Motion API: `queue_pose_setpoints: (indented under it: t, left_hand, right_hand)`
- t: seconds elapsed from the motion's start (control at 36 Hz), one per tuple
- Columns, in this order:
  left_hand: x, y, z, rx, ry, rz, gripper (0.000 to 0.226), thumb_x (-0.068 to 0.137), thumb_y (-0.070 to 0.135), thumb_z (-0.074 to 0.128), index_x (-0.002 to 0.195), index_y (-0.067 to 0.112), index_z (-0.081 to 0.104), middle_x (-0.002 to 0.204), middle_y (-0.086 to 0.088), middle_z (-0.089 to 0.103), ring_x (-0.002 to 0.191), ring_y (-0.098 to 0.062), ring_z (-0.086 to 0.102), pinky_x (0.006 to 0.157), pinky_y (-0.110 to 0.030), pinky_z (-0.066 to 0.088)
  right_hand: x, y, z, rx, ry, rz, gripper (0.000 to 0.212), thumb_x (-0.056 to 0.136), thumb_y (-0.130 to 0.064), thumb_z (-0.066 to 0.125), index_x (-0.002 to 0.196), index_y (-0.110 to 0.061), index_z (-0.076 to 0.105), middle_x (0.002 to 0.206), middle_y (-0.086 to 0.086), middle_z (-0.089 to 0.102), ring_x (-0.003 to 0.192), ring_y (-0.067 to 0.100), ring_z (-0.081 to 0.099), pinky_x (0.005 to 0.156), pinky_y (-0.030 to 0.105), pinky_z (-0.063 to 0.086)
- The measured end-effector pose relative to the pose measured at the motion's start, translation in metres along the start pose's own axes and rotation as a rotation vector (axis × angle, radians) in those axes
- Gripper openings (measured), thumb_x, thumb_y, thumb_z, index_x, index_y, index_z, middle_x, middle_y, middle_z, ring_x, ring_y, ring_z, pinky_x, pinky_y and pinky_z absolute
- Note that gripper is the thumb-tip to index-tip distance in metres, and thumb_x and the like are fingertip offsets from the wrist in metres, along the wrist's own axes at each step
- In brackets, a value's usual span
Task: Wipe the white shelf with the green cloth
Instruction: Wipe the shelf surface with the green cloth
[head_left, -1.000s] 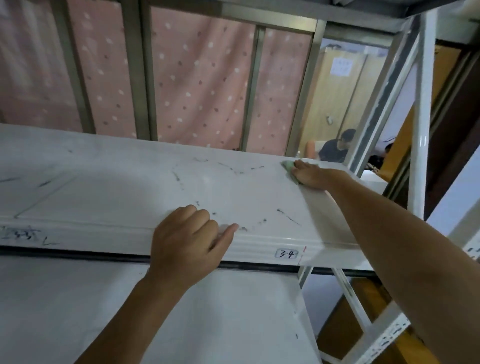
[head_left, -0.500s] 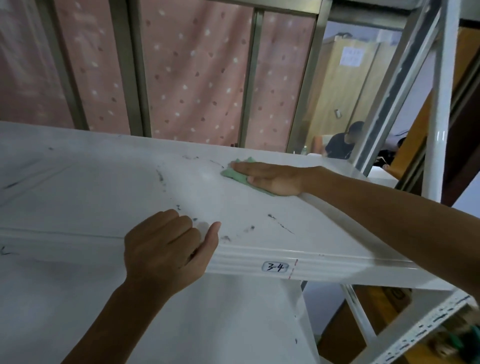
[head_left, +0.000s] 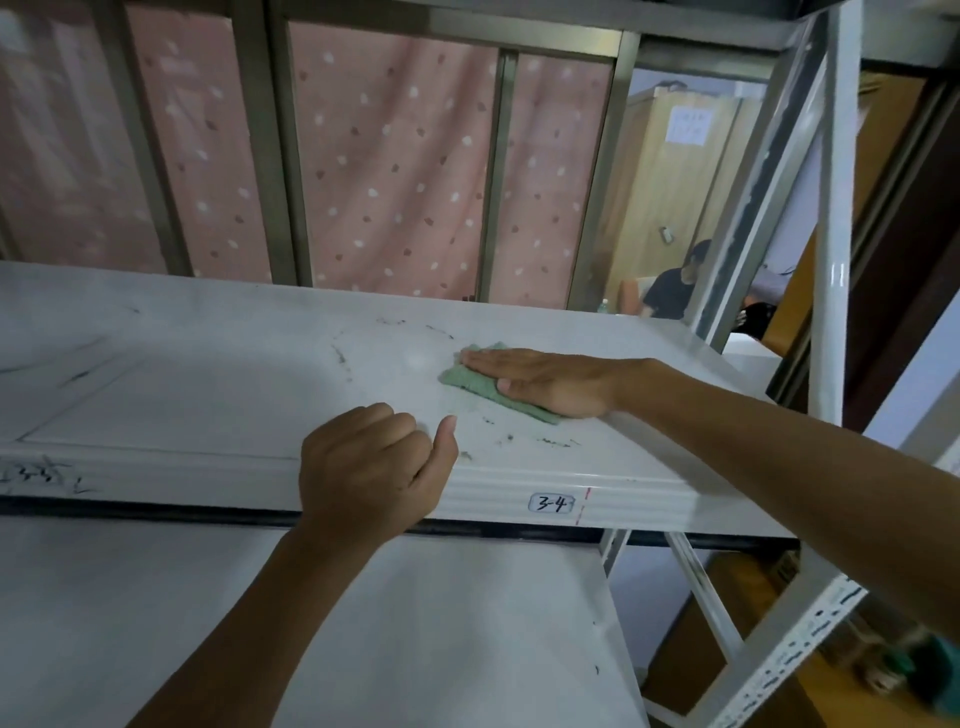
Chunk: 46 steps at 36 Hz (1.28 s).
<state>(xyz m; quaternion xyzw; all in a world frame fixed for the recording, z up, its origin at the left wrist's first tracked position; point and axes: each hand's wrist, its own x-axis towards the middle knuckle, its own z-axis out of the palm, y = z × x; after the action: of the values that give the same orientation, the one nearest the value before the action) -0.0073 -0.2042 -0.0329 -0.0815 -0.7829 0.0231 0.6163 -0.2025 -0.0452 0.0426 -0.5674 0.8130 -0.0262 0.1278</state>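
The white shelf spans the view at chest height, its top marked with dark scuffs and smudges. A green cloth lies flat on its right half. My right hand presses on the cloth with straight fingers pointing left, covering most of it. My left hand rests on the shelf's front edge with its fingers curled and thumb raised, holding nothing. It sits a short way left of and nearer than the cloth.
A label reading 3-4 is on the front lip. A lower white shelf lies beneath. A white upright post stands at the right end. Behind are a pink dotted curtain and a seated person.
My right hand slid the cloth from the shelf's far right corner leftward and toward the front. My left hand stayed on the front edge.
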Motion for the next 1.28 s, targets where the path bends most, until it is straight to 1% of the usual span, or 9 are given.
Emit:
queue_pose_setpoints:
  t: [0.06,0.19,0.33,0.42,0.69,0.94,1.08,1.17,1.28]
  left_hand:
    - [0.003,0.001,-0.001,-0.004,0.019,0.003,0.063,0.086,0.007,0.076,0.046,0.014,0.028,0.045,-0.004,0.025,0.045,-0.021,0.020,0.050,-0.024,0.015]
    - [0.002,0.002,0.000,0.003,0.053,0.004,0.061,0.088,0.006,0.072,0.046,0.014,0.029,0.044,-0.004,0.025,0.048,-0.018,0.018,0.053,-0.023,0.015]
    - [-0.001,-0.001,0.003,-0.008,0.076,0.008,0.061,0.088,0.004,0.071,0.045,0.013,0.029,0.045,-0.004,0.025,0.044,-0.021,0.020,0.049,-0.024,0.015]
    - [-0.002,-0.002,0.004,-0.015,0.100,0.013,0.060,0.086,0.002,0.071,0.046,0.013,0.029,0.046,-0.004,0.024,0.046,-0.021,0.019,0.050,-0.025,0.015]
    - [-0.002,0.000,0.004,-0.013,0.116,0.047,0.059,0.085,-0.003,0.067,0.046,0.014,0.025,0.045,-0.003,0.021,0.044,-0.021,0.018,0.043,-0.024,0.015]
    - [-0.005,0.007,-0.004,-0.040,0.118,0.037,0.056,0.083,-0.004,0.067,0.046,0.013,0.029,0.043,-0.004,0.027,0.042,-0.024,0.022,0.046,-0.025,0.015]
    - [-0.020,0.006,-0.020,-0.041,0.081,0.036,0.051,0.084,0.001,0.069,0.047,0.012,0.035,0.046,-0.005,0.033,0.044,-0.024,0.027,0.051,-0.027,0.017]
    - [-0.035,0.003,-0.027,-0.054,0.059,-0.007,0.039,0.085,0.003,0.071,0.052,0.008,0.051,0.051,-0.005,0.048,0.047,-0.025,0.042,0.046,-0.030,0.034]
    - [-0.046,0.002,-0.036,-0.083,0.025,-0.036,0.011,0.087,0.003,0.073,0.076,0.003,0.075,0.070,-0.007,0.068,0.063,-0.028,0.064,0.059,-0.037,0.055]
  right_hand:
    - [0.009,0.013,-0.004,0.018,0.016,0.060,0.054,0.104,-0.053,0.019,0.155,-0.042,0.004,0.161,-0.024,0.000,0.146,-0.001,-0.003,0.118,0.026,-0.004]
    - [0.026,0.041,-0.010,0.036,0.035,0.129,0.055,0.103,-0.056,0.019,0.154,-0.043,0.005,0.162,-0.021,0.003,0.148,0.002,0.000,0.120,0.035,-0.001]
    - [0.026,0.074,-0.013,0.102,0.116,0.269,0.053,0.106,-0.044,0.021,0.157,-0.032,0.010,0.163,-0.010,0.007,0.150,0.012,0.004,0.120,0.035,0.000]
    - [0.014,0.095,-0.014,0.123,0.150,0.351,0.053,0.108,-0.040,0.022,0.157,-0.026,0.012,0.163,-0.008,0.009,0.150,0.013,0.007,0.116,0.028,-0.001]
    - [-0.069,0.127,0.002,0.085,0.237,0.544,0.055,0.107,-0.042,0.022,0.157,-0.023,0.012,0.164,-0.003,0.009,0.150,0.015,0.009,0.120,0.030,0.001]
    - [-0.111,0.063,0.023,0.061,0.207,0.561,0.058,0.105,-0.047,0.017,0.157,-0.027,0.003,0.163,-0.008,0.001,0.149,0.010,0.001,0.116,0.025,-0.002]
    - [-0.091,-0.005,0.039,0.003,0.172,0.454,0.062,0.100,-0.059,0.010,0.155,-0.035,-0.004,0.162,-0.014,-0.005,0.149,0.008,-0.005,0.122,0.037,0.002]
    - [-0.073,-0.036,0.044,-0.029,0.185,0.450,0.061,0.103,-0.053,0.009,0.157,-0.027,-0.003,0.163,-0.010,-0.005,0.149,0.008,-0.005,0.119,0.028,-0.003]
    - [-0.061,-0.060,0.047,-0.019,0.183,0.462,0.060,0.104,-0.051,0.010,0.157,-0.026,-0.003,0.163,-0.009,-0.005,0.149,0.008,-0.005,0.117,0.027,-0.002]
